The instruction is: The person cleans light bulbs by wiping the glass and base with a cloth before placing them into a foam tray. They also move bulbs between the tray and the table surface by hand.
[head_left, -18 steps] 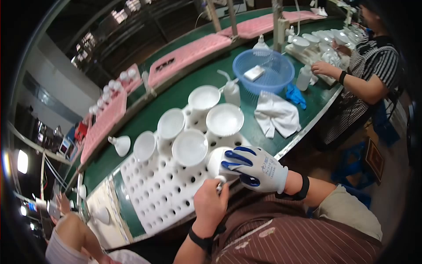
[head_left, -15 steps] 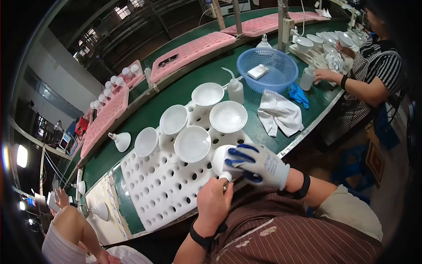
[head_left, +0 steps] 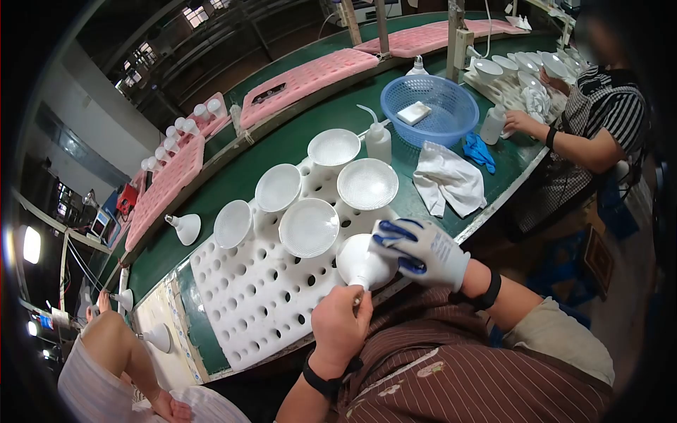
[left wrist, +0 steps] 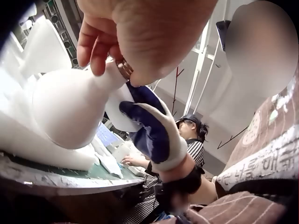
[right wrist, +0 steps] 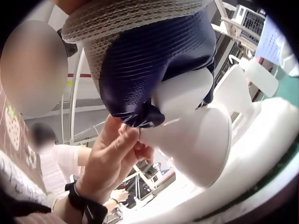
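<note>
A white cone-shaped lamp bulb (head_left: 365, 259) is held over the near right corner of the white foam board (head_left: 247, 303). My bare left hand (head_left: 340, 323) pinches it by the metal screw base (left wrist: 124, 70), the base turned toward me. My right hand (head_left: 427, 254), in a white glove with blue-coated fingers, grips a flat white pad (right wrist: 184, 93) against the bulb's side. Several more bulbs, such as this one (head_left: 309, 227), stand face up in the board's holes, wide lenses upward.
Beyond the board are a squeeze bottle (head_left: 379, 143), a blue basket (head_left: 430, 88) with a white block in it, a white cloth (head_left: 448, 180) and a blue glove (head_left: 479, 153). One bulb (head_left: 185, 229) lies on the green bench at left. Other people sit at both sides.
My right hand has slid right along the bulb, showing more of its white body and the pad. My left hand keeps its pinch on the base.
</note>
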The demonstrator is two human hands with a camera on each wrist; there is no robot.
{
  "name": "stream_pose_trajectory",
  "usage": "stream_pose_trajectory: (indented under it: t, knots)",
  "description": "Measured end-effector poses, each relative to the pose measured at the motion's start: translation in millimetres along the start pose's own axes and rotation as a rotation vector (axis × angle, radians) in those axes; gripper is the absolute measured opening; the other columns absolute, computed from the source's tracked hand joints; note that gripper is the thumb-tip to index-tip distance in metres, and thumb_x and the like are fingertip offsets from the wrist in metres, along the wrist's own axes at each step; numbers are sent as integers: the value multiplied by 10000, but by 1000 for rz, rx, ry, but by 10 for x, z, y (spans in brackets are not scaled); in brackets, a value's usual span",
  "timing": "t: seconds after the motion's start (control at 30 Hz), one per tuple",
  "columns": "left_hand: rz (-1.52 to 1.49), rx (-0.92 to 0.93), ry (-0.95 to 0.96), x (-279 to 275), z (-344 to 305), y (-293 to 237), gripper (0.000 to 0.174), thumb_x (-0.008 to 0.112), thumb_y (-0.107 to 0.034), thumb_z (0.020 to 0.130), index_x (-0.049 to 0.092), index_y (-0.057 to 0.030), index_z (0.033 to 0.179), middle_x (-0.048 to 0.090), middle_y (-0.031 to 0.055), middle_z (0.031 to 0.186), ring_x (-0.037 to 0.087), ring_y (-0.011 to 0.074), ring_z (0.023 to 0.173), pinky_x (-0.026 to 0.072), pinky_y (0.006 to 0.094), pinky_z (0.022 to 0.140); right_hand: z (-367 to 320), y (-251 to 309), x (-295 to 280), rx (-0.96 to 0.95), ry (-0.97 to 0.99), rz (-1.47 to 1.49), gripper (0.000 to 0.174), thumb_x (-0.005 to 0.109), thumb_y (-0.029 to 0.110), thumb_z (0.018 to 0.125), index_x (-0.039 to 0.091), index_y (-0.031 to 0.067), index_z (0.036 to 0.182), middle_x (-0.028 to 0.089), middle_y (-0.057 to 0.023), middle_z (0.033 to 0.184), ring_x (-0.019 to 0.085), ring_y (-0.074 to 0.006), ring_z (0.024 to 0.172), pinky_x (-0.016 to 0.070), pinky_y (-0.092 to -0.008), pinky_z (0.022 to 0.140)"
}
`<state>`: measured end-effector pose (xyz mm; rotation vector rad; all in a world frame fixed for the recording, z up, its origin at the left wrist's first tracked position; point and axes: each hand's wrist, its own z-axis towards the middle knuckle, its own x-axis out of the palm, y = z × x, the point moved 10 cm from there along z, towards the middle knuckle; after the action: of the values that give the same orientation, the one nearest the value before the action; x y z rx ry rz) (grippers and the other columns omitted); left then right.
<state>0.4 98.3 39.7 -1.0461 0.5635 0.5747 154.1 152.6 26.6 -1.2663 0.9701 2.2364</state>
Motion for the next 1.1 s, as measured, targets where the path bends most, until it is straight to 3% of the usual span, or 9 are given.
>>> stream_pose_trajectory:
  t: [0.17,0.3,0.33,0.5,0.57,0.7,0.8,0.9,1.1]
  knots:
    - [9,92,-68,-105,126,-22,203,734,-54,790,599,-46,942,548,109,710,547,265,568,430,370,534,-37,-242,-146,150,-39,65,521,638,185,806,571,166,1322,540,-98,1355,489,-322,1253,411,-444,1020]
    - [143,355,84,82,215,-375,211,744,-72,771,613,-70,937,512,95,699,525,283,606,423,393,561,40,307,-109,-140,4,30,593,675,191,758,543,167,1336,471,-128,1419,487,-360,1238,410,-476,1017]
    - [115,335,116,148,201,-343,195,740,-135,777,630,-111,937,493,81,730,510,304,626,417,419,577,30,299,-67,-126,13,36,610,676,189,752,538,179,1346,471,-123,1421,486,-357,1241,410,-474,1018]
    - [3,155,75,148,101,-181,191,752,-145,784,610,-95,903,524,90,710,539,307,634,427,421,570,-44,-200,-49,71,-1,36,605,647,195,781,535,224,1374,507,-93,1393,502,-316,1237,422,-450,1011]
    - [-82,-86,-57,62,52,56,206,758,-136,787,594,-72,894,535,97,699,556,310,637,434,423,561,-122,-395,-59,99,-51,7,593,646,193,782,545,208,1366,523,-97,1376,507,-313,1233,422,-444,1012]
    - [-42,-94,-116,-4,115,187,204,737,-81,813,584,-24,936,541,111,717,561,258,544,438,357,526,-21,-42,-318,7,-118,26,596,669,188,765,556,201,1349,518,-91,1387,501,-309,1240,419,-450,1014]
    - [121,216,20,26,253,-275,210,735,-74,805,588,-30,949,540,119,744,550,282,606,428,390,563,50,218,-196,-126,-12,45,643,679,191,753,514,176,1374,456,-91,1448,480,-321,1259,414,-461,1014]
    - [168,336,91,123,183,-348,223,739,-59,782,598,-43,953,537,109,748,532,299,652,414,409,597,42,213,-8,-126,85,16,662,673,195,762,490,213,1398,428,-88,1470,482,-326,1252,418,-455,1008]
    - [83,236,22,64,123,-301,241,733,-38,770,603,-48,972,532,106,735,523,304,659,411,421,604,-7,-306,-147,37,-70,9,595,672,214,780,549,237,1362,516,-89,1391,506,-303,1232,423,-435,1003]
